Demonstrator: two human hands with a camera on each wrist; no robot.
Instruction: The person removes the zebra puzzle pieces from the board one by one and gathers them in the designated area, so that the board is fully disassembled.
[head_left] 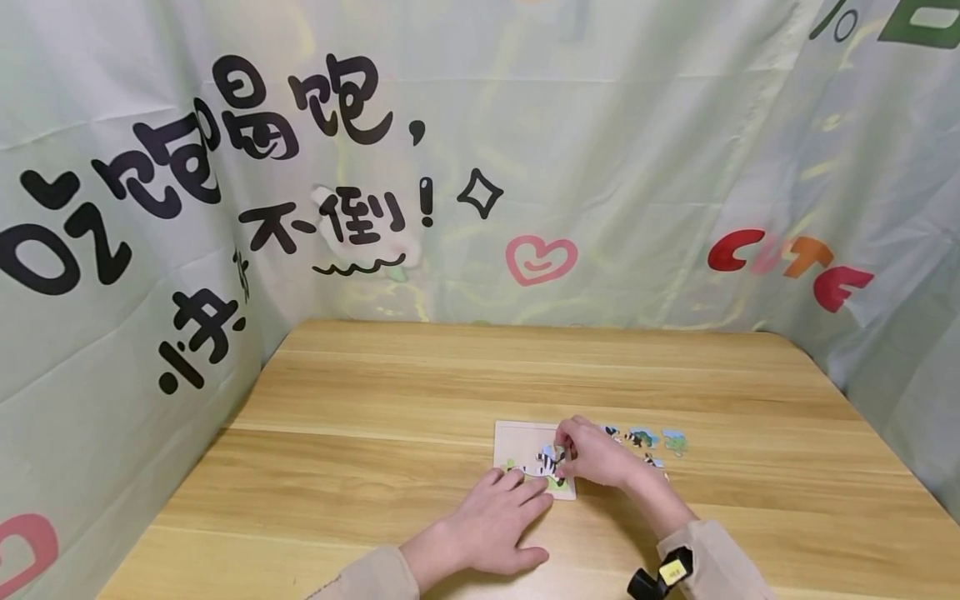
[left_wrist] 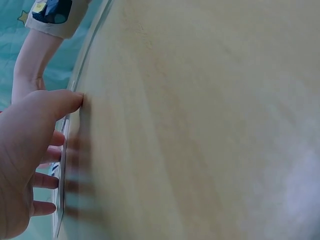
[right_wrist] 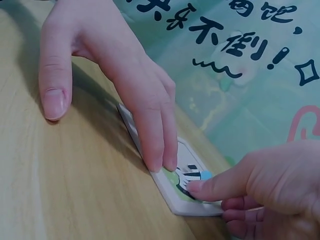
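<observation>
left hand [head_left: 498,523], fingers straight, rests on near edge of tray [head_left: 516,439], likely steadying it; right hand [head_left: 600,452] pinches zebra piece [head_left: 552,460].

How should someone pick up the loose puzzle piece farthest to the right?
Probably from above and the right, pinching opposite edges with thumb and fingertip. The piece lies flat on the table, so only its rim offers a hold; its neighbours lie to the left, leaving its right edge free.
</observation>
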